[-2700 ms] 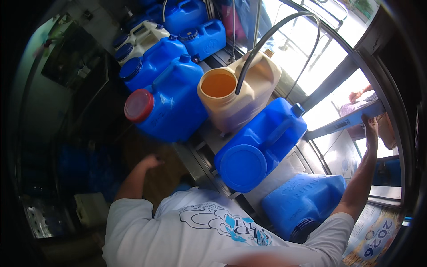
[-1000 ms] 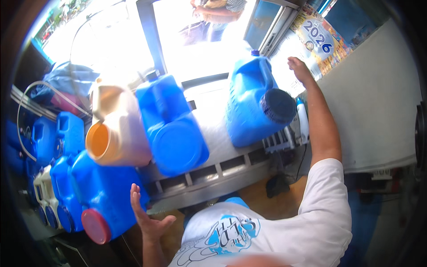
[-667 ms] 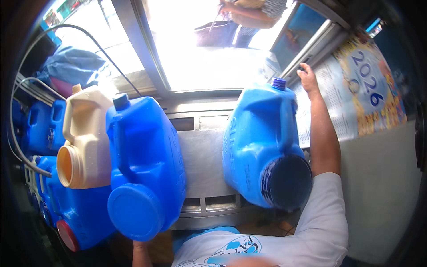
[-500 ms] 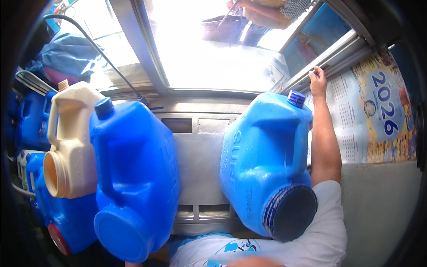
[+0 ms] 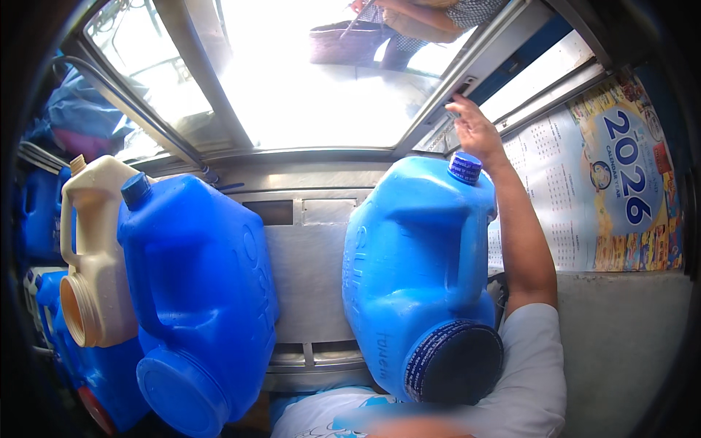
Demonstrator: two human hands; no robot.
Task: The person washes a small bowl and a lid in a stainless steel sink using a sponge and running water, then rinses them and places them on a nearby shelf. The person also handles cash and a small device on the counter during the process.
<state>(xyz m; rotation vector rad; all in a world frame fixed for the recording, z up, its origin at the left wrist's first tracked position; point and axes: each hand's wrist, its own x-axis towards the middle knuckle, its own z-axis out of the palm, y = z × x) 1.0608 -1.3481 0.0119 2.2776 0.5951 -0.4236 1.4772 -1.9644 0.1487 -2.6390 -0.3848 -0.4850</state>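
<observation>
My right hand (image 5: 478,131) reaches to the metal frame (image 5: 438,109) of a sliding window, its fingers stretched out with the tips at the frame's latch. My right arm passes beside a light blue water jug (image 5: 416,255), which has a small blue cap and a large dark lid. Left of it stands a darker blue jug (image 5: 204,270) with its lids on. Behind that is a cream jug (image 5: 102,241) with its wide mouth uncovered. My left hand is out of view.
A metal counter (image 5: 310,285) lies between the two blue jugs. More blue containers (image 5: 44,212) stand at the far left. A calendar (image 5: 577,190) hangs on the right wall. Outside the window is another person's arm (image 5: 416,18) beside a dark bag (image 5: 343,45).
My right hand and the window's frame have moved left, and a bright gap now shows to the frame's right. The fingers have straightened. The view has shifted, so the jugs appear farther left.
</observation>
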